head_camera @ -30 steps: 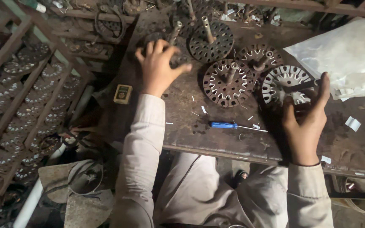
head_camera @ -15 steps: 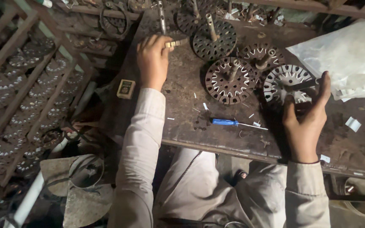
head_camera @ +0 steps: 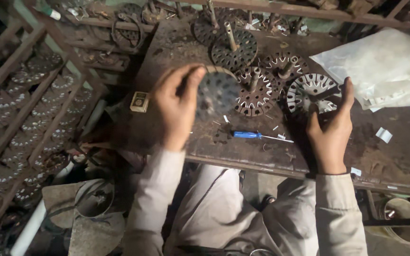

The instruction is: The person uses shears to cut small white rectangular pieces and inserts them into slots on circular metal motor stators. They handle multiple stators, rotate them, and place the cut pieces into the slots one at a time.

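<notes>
My left hand (head_camera: 179,106) grips a round dark slotted metal disc (head_camera: 218,94), blurred by motion, held just above the near left part of the rusty metal workbench (head_camera: 176,137). My right hand (head_camera: 330,125) curls around the near edge of a pale slotted motor core (head_camera: 313,92) that rests on the bench. Between the two hands stands a rusty slotted core with a shaft (head_camera: 255,92). A blue-handled screwdriver (head_camera: 257,136) lies on the bench in front of it.
More shafted cores (head_camera: 233,50) stand at the back of the bench. A white plastic bag (head_camera: 385,68) lies at the right, a small box (head_camera: 139,101) at the left edge. Racks of slotted discs (head_camera: 20,118) fill the left side. Buckets (head_camera: 93,199) sit below.
My left hand has come back from the far left of the bench toward me, now carrying a dark disc. My right hand has stayed on the pale core.
</notes>
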